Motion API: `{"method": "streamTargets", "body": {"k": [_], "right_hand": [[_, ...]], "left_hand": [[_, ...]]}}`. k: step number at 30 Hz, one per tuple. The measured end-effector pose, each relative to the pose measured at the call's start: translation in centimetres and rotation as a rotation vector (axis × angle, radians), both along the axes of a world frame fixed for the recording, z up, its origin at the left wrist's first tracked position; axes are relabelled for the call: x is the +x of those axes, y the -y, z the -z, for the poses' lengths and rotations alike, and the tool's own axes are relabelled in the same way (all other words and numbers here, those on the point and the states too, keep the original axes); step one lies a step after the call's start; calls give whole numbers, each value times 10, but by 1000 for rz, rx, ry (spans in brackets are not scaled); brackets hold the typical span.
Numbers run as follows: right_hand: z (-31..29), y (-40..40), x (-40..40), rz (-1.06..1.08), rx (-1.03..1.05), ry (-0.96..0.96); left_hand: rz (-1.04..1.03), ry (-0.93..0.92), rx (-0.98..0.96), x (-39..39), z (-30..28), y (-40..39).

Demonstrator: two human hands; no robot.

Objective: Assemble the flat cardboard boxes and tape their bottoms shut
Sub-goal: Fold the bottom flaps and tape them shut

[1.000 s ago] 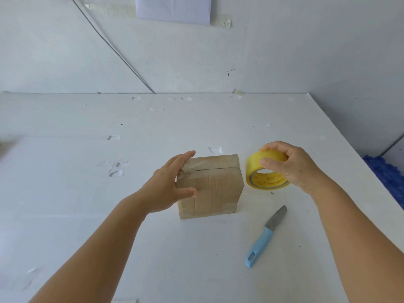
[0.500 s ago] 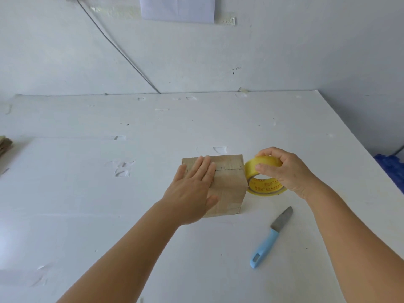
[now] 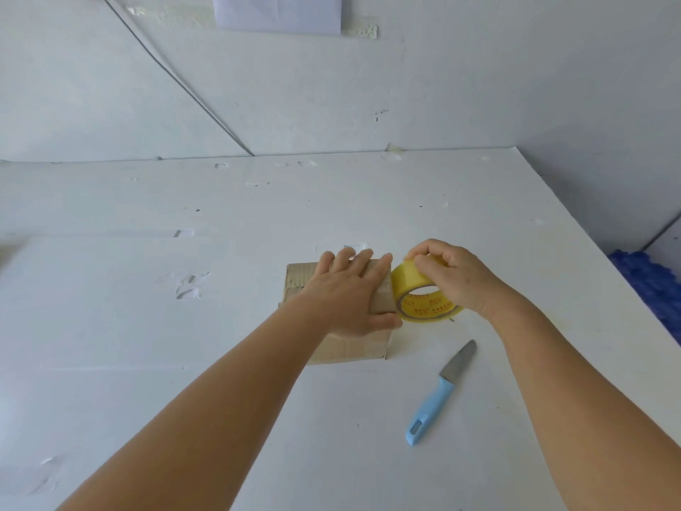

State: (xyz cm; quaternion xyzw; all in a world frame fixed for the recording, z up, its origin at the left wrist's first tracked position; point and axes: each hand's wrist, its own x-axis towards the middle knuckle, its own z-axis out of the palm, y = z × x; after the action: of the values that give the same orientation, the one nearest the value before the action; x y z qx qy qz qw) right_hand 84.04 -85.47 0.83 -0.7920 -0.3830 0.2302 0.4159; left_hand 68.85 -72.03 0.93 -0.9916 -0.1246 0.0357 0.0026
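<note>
A small brown cardboard box [image 3: 353, 344] stands on the white table [image 3: 147, 344], near its middle. My left hand [image 3: 350, 293] lies flat on the box's top with straight fingers, pressing down and covering most of it. A yellow tape roll [image 3: 416, 296] is held against the box's right upper edge. My right hand [image 3: 457, 278] grips the roll from above, fingers curled over its rim.
A knife with a light blue handle [image 3: 438, 396] lies on the table in front of the tape, blade pointing away. White walls close the back and right. Something blue [image 3: 648, 285] sits past the table's right edge. A paper sheet [image 3: 280, 12] hangs on the wall.
My left hand slid from the box's left side onto its top and toward the right edge. My right hand brought the tape roll up against the box.
</note>
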Motion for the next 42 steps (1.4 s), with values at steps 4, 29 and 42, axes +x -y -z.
{"method": "streamTargets", "body": {"k": [4, 29, 42], "right_hand": [[14, 14, 8, 30, -46, -141], [35, 19, 9, 216, -239, 138], [40, 29, 8, 228, -169, 65]], "left_hand": [[53, 35, 17, -8, 6, -8], [7, 28, -327, 26, -13, -21], [235, -397, -726, 71, -41, -28]]}}
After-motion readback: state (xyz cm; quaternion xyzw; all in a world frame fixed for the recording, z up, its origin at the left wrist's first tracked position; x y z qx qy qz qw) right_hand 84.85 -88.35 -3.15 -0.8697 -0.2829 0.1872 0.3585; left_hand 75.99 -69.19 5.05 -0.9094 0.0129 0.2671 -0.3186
